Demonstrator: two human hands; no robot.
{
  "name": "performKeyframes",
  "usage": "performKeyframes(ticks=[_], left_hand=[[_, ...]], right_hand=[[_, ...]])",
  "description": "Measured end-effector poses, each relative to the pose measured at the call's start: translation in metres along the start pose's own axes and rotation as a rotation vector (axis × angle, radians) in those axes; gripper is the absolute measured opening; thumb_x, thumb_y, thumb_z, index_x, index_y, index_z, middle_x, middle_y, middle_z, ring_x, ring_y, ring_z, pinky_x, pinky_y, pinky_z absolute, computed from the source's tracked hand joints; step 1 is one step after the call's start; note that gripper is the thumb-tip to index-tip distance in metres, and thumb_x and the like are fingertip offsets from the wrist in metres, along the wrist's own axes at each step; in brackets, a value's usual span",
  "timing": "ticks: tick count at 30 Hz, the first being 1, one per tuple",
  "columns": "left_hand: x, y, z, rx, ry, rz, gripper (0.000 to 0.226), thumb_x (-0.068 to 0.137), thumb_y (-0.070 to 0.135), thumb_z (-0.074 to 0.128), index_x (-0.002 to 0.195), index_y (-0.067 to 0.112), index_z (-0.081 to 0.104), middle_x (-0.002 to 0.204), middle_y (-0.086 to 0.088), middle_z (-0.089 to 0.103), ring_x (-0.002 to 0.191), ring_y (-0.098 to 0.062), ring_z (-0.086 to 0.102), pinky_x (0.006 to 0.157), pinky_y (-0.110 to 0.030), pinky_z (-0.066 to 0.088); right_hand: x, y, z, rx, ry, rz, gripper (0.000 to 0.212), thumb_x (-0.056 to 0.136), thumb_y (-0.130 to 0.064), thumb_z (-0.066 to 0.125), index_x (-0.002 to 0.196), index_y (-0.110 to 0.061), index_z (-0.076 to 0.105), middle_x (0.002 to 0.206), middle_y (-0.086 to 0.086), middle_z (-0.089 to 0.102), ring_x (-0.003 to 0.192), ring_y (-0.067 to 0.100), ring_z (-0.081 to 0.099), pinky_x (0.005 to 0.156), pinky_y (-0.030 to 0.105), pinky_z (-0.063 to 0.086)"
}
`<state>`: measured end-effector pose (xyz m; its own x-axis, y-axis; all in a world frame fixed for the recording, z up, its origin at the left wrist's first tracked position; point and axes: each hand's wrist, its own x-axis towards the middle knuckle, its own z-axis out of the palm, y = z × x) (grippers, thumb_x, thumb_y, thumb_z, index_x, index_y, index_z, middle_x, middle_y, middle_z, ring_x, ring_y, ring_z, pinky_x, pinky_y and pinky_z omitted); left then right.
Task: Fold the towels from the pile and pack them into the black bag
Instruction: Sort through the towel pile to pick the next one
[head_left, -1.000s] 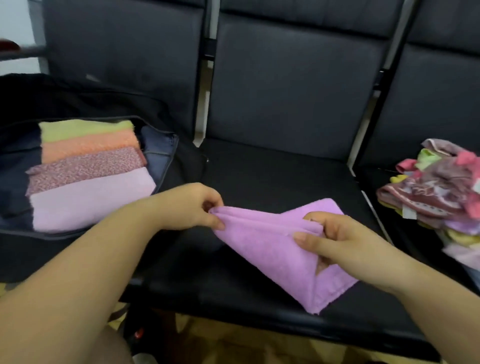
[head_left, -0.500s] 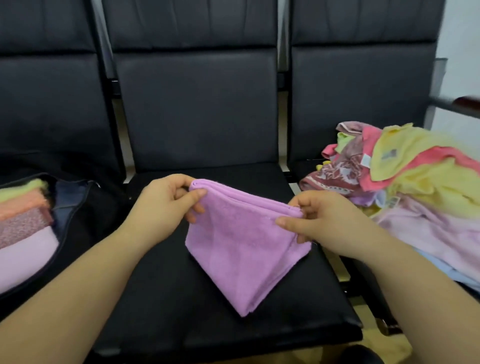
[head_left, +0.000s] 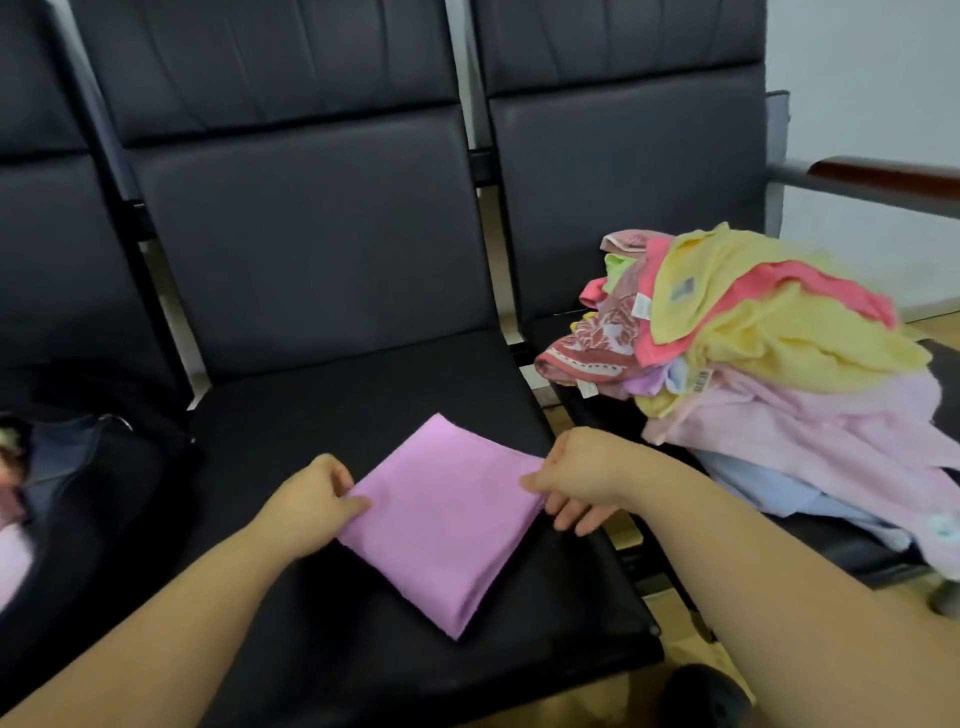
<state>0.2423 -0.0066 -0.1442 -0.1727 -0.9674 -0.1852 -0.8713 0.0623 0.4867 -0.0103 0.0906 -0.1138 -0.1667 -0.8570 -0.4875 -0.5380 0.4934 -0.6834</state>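
The purple towel (head_left: 441, 519), held up off the seat half a second ago, now lies folded flat on the middle seat (head_left: 311, 415). Your left hand (head_left: 306, 506) pinches its left corner; your right hand (head_left: 576, 480) grips its right corner, fingers curled underneath. The towel pile (head_left: 769, 364) sits right of the towel, the black bag (head_left: 104, 467) left.

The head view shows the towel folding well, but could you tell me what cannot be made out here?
- Black bag: cut off by the left edge; its contents are blurred.
- Right hand: fingertips hidden under the purple towel.
- Towel pile: lower towels buried; count unclear.
- Left hand: fingers hidden behind knuckles.
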Motion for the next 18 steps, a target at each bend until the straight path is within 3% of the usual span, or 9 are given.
performKeyframes(ticks=[2, 5, 7, 9, 11, 13, 16, 18], left_hand=[[-0.011, -0.007, -0.008, -0.028, -0.114, -0.018, 0.021, 0.083, 0.022, 0.070, 0.079, 0.013, 0.052, 0.071, -0.001, 0.057, 0.062, -0.014, 0.053, 0.054, -0.024, 0.041], [-0.035, -0.015, -0.020, -0.075, -0.347, 0.002, 0.017, 0.087, 0.026, 0.068, 0.083, 0.014, 0.057, 0.071, 0.000, 0.063, 0.056, -0.009, 0.059, 0.052, -0.023, 0.048], [-0.047, -0.024, -0.024, 0.036, -0.240, 0.205, 0.020, 0.083, 0.040, 0.069, 0.080, 0.022, 0.060, 0.075, 0.007, 0.063, 0.061, -0.004, 0.058, 0.061, -0.022, 0.050], [-0.056, -0.030, -0.025, 0.105, -0.093, 0.424, 0.031, 0.069, 0.061, 0.065, 0.079, 0.032, 0.062, 0.084, 0.012, 0.060, 0.077, -0.002, 0.058, 0.071, -0.018, 0.048], [-0.063, -0.034, -0.023, 0.129, -0.152, 0.550, 0.043, 0.061, 0.075, 0.058, 0.087, 0.041, 0.061, 0.098, 0.020, 0.057, 0.098, 0.003, 0.054, 0.084, -0.012, 0.043], [-0.066, -0.040, -0.016, 0.208, -0.233, 0.610, 0.053, 0.060, 0.086, 0.050, 0.097, 0.048, 0.054, 0.113, 0.029, 0.052, 0.114, 0.009, 0.047, 0.097, -0.011, 0.036], [-0.066, -0.053, -0.006, 0.274, -0.203, 0.655, 0.059, 0.068, 0.077, 0.044, 0.117, 0.044, 0.050, 0.132, 0.025, 0.045, 0.128, 0.010, 0.035, 0.111, -0.018, 0.028], [-0.064, -0.057, -0.003, 0.293, -0.135, 0.672, 0.063, 0.074, 0.069, 0.037, 0.123, 0.033, 0.055, 0.134, 0.017, 0.050, 0.126, 0.003, 0.042, 0.110, -0.021, 0.031]], right_hand=[[0.001, -0.001, 0.008, -0.108, 0.054, -0.097, 0.024, 0.092, -0.024, 0.060, 0.100, -0.002, 0.059, 0.094, 0.012, 0.066, 0.081, 0.021, 0.065, 0.072, 0.035, 0.055], [-0.002, -0.002, 0.012, -0.343, 0.192, -0.210, 0.022, 0.091, -0.027, 0.060, 0.105, -0.011, 0.059, 0.105, 0.002, 0.062, 0.095, 0.017, 0.058, 0.080, 0.029, 0.046], [-0.007, -0.003, 0.016, -0.389, 0.214, -0.262, 0.024, 0.091, -0.031, 0.061, 0.111, -0.018, 0.057, 0.106, -0.004, 0.058, 0.098, 0.014, 0.055, 0.083, 0.025, 0.044], [-0.014, -0.005, 0.025, -0.350, 0.173, -0.360, 0.018, 0.088, -0.035, 0.064, 0.104, -0.027, 0.059, 0.096, -0.014, 0.054, 0.093, 0.009, 0.053, 0.085, 0.025, 0.045], [-0.021, -0.007, 0.037, -0.325, 0.092, -0.446, 0.010, 0.085, -0.039, 0.066, 0.091, -0.033, 0.062, 0.092, -0.018, 0.060, 0.090, 0.005, 0.057, 0.088, 0.026, 0.048], [-0.026, -0.005, 0.048, -0.375, 0.003, -0.474, 0.017, 0.083, -0.044, 0.067, 0.094, -0.032, 0.066, 0.100, -0.016, 0.065, 0.096, 0.004, 0.059, 0.091, 0.026, 0.048], [-0.029, 0.002, 0.053, -0.503, -0.017, -0.469, 0.039, 0.080, -0.055, 0.066, 0.112, -0.032, 0.062, 0.115, -0.017, 0.060, 0.107, 0.004, 0.054, 0.093, 0.022, 0.043], [-0.030, 0.005, 0.051, -0.523, 0.008, -0.461, 0.049, 0.076, -0.060, 0.067, 0.116, -0.034, 0.059, 0.120, -0.018, 0.057, 0.110, 0.004, 0.052, 0.095, 0.023, 0.043]])
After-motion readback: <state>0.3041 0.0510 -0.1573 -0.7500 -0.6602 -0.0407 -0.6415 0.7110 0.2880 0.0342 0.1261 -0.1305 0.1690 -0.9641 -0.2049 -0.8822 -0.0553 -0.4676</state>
